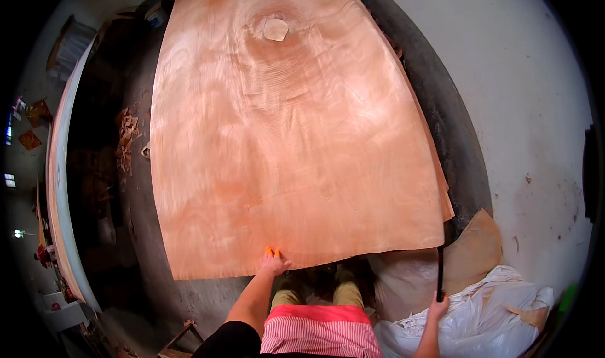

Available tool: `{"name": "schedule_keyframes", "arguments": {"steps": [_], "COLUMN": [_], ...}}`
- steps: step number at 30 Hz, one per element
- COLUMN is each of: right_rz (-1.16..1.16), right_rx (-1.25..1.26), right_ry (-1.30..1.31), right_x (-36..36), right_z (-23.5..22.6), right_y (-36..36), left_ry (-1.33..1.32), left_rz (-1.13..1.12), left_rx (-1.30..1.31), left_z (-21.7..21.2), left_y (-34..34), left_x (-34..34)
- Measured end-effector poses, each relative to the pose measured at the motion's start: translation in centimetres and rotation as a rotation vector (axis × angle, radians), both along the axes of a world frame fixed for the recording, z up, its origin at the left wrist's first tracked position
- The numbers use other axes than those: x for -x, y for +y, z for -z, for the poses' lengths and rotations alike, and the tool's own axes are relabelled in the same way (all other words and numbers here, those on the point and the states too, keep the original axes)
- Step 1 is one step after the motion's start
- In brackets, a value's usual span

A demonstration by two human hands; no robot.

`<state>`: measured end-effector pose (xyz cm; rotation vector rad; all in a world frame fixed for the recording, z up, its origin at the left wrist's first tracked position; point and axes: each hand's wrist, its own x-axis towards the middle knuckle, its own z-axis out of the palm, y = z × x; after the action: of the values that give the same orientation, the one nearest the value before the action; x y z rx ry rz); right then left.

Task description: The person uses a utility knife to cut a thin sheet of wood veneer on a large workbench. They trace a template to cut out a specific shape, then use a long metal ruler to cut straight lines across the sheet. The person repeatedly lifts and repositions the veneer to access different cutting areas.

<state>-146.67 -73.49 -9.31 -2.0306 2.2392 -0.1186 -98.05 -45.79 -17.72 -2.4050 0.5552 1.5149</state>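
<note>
A large sheet of reddish-tan wood veneer [296,150] spreads out before me, wavy in its grain. A pale patch [275,29] shows near its far end. My left hand [273,263] rests on top of the sheet's near edge, its fingers stretched out and orange at the tips. To the right, my right hand [439,305] is closed round the lower end of a thin black stick [440,273]. The stick stands out beyond the hand toward the sheet's near right corner. Another veneer edge [449,197] peeks out underneath along the right side.
White plastic sheeting [466,317] lies crumpled at the lower right, beside a brown piece of sheet material [478,244]. A pale wall [523,137] runs along the right. Veneer scraps [127,137] lie on the floor at left, near a long pale-edged stack [69,169].
</note>
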Motion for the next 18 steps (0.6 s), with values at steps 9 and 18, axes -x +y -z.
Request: {"name": "schedule_keyframes", "arguments": {"steps": [9, 18], "right_rz": [-0.100, -0.227], "right_rx": [0.121, 0.158], "right_ry": [0.027, -0.055], "right_x": [-3.7, -10.0], "right_z": [-6.0, -9.2], "right_y": [-6.8, 0.5], "left_ry": [-0.102, -0.209], "left_rz": [-0.016, -0.074], "left_rx": [0.295, 0.601], "left_z": [-1.1, -6.5], "left_y": [2.4, 7.8], "left_x": [0.2, 0.7]}}
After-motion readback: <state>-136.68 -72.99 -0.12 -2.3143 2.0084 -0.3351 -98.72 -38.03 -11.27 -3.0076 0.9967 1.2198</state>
